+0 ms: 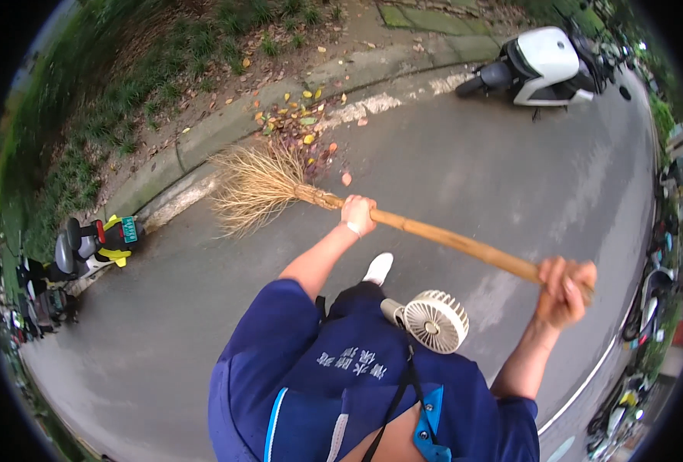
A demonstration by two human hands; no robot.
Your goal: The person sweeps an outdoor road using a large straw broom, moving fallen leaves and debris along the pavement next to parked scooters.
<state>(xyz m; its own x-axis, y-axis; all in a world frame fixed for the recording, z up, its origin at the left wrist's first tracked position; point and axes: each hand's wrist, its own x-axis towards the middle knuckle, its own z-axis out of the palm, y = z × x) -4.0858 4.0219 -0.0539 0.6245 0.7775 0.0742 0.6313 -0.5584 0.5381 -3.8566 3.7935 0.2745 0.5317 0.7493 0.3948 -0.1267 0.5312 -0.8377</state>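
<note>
A long broom with a bamboo handle and a spread head of thin twigs slants across in front of me. My left hand is wrapped round the handle close to the twig head. Up at the handle's far right end, my right hand grips it too. The twigs rest by the kerb, right beside a heap of fallen leaves in yellow, orange, green and brown. Some of those leaves may be hidden behind the twigs.
A white scooter stands at the kerb, far right. Another scooter with yellow parts is parked at the left. The kerb borders a planted bed. A small white fan hangs at my chest. More scooters line the right edge.
</note>
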